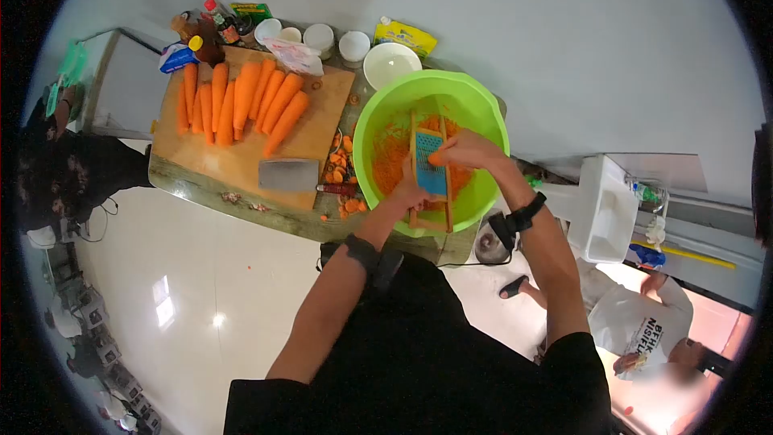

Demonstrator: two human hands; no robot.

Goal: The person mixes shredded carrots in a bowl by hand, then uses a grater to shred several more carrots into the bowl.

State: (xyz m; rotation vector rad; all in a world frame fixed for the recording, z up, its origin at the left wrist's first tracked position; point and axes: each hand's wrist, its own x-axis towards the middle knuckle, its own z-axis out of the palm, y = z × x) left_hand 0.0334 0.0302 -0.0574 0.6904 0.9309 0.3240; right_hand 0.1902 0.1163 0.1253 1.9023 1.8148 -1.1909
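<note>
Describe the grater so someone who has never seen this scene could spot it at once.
On the right end of the table sits a big lime-green basin. Inside, above orange shreds, is the grater, a long wooden frame steadied by the left hand, with the right hand holding a carrot piece at it. Its bright blue plate sets it apart from the green and orange around it.

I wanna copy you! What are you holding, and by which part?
The left hand holds the grater by its wooden frame, toward the near end. The right hand has a carrot piece, but its fingers hide exactly where.
</note>
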